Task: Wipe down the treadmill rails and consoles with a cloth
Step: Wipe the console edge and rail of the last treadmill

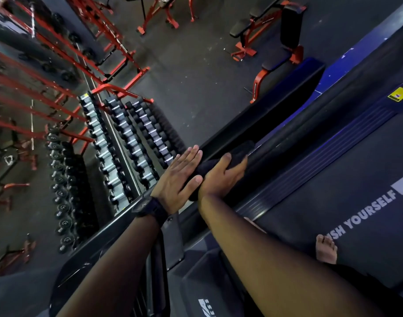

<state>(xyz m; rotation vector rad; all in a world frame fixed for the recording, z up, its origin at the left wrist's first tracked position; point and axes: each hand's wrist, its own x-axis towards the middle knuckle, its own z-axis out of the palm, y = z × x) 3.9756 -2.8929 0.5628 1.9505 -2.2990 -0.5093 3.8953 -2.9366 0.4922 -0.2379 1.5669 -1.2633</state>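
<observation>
Treadmill side rail, long, black and padded (262, 118), ran diagonally away from the person, with the dark folded cloth (240, 149) draped over it near its closer end. By judgement, wiping was under way on this rail. The stretch beyond the cloth was left to cover, and no console work was evident. The right hand (223, 177) lay on the rail's inner side, fingers curled over the cloth, gripping it. The left hand (176, 177) lay on the rail's outer side, fingers straight and together, pressed flat against the cloth.

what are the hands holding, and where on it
The right hand grips the dark cloth near its middle, over the rail; the left hand lies flat against it.
</observation>
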